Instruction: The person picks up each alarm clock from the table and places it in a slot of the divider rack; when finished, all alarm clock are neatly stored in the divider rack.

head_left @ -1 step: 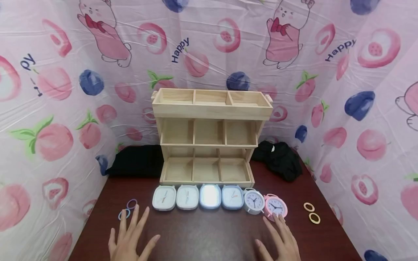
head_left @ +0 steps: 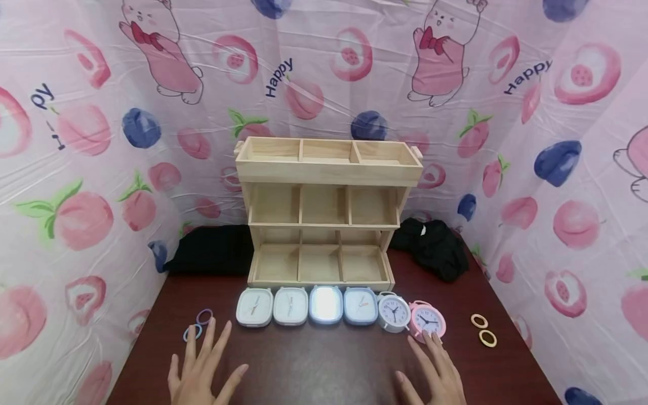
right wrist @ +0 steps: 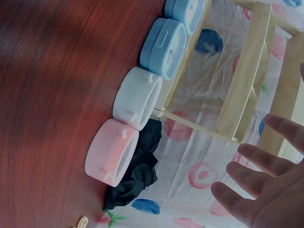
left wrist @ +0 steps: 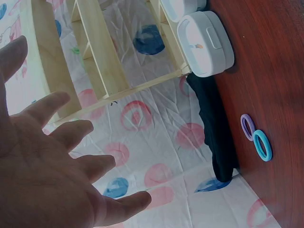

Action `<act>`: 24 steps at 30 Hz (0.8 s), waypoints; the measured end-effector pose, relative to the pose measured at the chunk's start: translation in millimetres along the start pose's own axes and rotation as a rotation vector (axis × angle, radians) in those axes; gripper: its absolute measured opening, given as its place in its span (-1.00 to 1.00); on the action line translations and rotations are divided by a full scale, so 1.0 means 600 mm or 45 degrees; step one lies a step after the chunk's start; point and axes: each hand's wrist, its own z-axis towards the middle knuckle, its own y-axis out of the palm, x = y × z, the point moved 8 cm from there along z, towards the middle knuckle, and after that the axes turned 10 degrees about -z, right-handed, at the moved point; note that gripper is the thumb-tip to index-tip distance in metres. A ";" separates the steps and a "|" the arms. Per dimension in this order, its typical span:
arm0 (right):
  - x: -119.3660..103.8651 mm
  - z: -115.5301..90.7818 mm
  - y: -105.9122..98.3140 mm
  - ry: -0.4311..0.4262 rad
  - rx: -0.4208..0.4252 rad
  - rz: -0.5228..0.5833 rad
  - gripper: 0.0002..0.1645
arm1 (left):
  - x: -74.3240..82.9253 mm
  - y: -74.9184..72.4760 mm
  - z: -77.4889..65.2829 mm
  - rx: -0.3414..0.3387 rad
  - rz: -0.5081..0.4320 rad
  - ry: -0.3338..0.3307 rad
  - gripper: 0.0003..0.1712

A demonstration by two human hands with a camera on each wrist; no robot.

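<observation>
My left hand [head_left: 199, 368] is spread with nothing in it, just in front of a purple ring [head_left: 205, 316] and a blue ring [head_left: 192, 332]. On the right, my right hand [head_left: 434, 371] is likewise spread and holds nothing; in the head view its fingertips overlap the lower edge of a pink round alarm clock [head_left: 427, 322]. A white round alarm clock [head_left: 394, 313] is beside the pink one. Leftward in the same row come two light-blue square clocks [head_left: 361, 306], one with a glaring face [head_left: 326, 305], and two white square clocks [head_left: 255, 307].
A three-tier wooden shelf [head_left: 329, 174] with divided compartments stands behind the row of clocks. Black cloth [head_left: 212, 250] lies to its left, and a black bundle [head_left: 430, 247] to its right. Two yellowish rings [head_left: 487, 338] lie at the right. Patterned curtains [head_left: 324, 67] enclose the table.
</observation>
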 end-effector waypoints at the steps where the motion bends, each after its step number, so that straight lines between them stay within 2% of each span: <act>1: -0.001 -0.002 0.001 -0.003 0.001 0.008 -0.04 | -0.003 0.002 0.000 -0.017 0.001 -0.013 0.07; 5: -0.005 -0.009 0.002 -0.028 0.007 0.031 -0.02 | -0.012 0.009 -0.001 -0.081 0.003 -0.070 0.10; 7: -0.006 -0.006 0.002 -0.061 0.031 0.055 0.00 | -0.010 0.009 0.002 -0.075 -0.009 -0.052 0.09; 12: -0.005 -0.002 -0.002 -0.087 0.022 0.137 -0.01 | 0.008 -0.001 0.021 0.041 -0.078 0.113 -0.03; 16: 0.003 0.008 -0.001 -0.053 0.005 0.173 -0.04 | 0.038 -0.010 0.070 0.165 -0.115 0.311 0.01; 20: 0.012 0.003 0.005 0.021 -0.041 0.186 -0.06 | 0.068 -0.013 0.131 0.231 -0.135 0.498 0.09; 24: 0.018 -0.009 0.016 0.054 -0.065 0.202 -0.07 | 0.077 -0.012 0.195 0.279 -0.204 0.597 0.12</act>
